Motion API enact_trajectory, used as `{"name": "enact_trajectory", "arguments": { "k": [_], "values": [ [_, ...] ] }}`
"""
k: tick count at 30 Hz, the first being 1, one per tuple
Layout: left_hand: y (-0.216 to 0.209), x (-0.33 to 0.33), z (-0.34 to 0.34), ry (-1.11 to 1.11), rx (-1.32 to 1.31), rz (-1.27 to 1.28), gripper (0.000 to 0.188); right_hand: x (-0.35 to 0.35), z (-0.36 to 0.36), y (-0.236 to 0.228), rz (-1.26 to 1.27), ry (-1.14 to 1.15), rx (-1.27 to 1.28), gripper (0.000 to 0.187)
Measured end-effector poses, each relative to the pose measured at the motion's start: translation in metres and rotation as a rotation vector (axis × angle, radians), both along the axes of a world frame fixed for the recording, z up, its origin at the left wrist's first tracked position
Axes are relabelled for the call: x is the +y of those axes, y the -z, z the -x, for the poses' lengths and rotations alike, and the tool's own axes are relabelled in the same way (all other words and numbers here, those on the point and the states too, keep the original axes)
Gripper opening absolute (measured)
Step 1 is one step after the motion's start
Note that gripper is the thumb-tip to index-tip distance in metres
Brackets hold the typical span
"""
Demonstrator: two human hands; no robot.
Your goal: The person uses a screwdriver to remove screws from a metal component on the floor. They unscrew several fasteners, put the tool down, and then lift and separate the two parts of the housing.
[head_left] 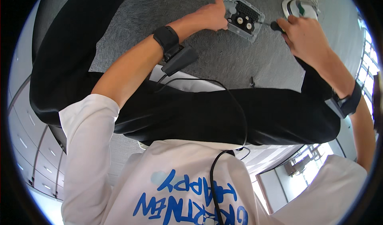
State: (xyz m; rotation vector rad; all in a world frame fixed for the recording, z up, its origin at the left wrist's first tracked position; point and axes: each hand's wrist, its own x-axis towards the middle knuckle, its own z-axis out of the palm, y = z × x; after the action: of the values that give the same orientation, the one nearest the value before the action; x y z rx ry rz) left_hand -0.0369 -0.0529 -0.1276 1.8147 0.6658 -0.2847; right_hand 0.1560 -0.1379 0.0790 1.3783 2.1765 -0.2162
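Grey socket plate, seemingly tilted, on carpet

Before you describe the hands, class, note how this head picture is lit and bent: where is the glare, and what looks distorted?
Head view: strong fisheye, with a black rim around a round image and cabinet lines bowing at lower left; windows at the right edge blow out to white; the grey carpet is evenly lit; the left hand, right hand and grey plate are reasonably sharp.
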Motion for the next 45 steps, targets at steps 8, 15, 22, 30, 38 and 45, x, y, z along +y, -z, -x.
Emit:
{"name": "enact_trajectory", "arguments": {
  "k": [8, 15, 22, 30, 38, 45],
  "values": [
    [0.008, -0.001, -0.004, 0.008, 0.018, -0.063, 0.098, 0.003, 0.012, 0.004, 0.015, 0.07, -0.132, 0.023],
    [0.004, -0.003, -0.007, -0.044, 0.059, -0.13, 0.08, 0.015, 0.027, -0.006, 0.062, 0.312, -0.148, 0.016],
    [0.001, -0.004, -0.004, -0.059, 0.069, -0.164, 0.081, 0.018, 0.038, -0.017, 0.043, 0.373, -0.191, 0.016],
    [-0.002, 0.001, 0.002, -0.046, 0.024, -0.038, 0.095, 0.011, 0.019, -0.003, 0.029, 0.033, -0.184, 0.02],
    [-0.003, 0.002, 0.003, -0.04, 0.043, 0.002, 0.09, -0.007, 0.036, 0.006, 0.03, -0.22, -0.431, 0.012],
    [0.006, -0.001, 0.006, -0.046, -0.002, -0.024, 0.09, 0.001, 0.045, 0.016, 0.113, -0.143, -0.381, 0.003]
  ]
}}
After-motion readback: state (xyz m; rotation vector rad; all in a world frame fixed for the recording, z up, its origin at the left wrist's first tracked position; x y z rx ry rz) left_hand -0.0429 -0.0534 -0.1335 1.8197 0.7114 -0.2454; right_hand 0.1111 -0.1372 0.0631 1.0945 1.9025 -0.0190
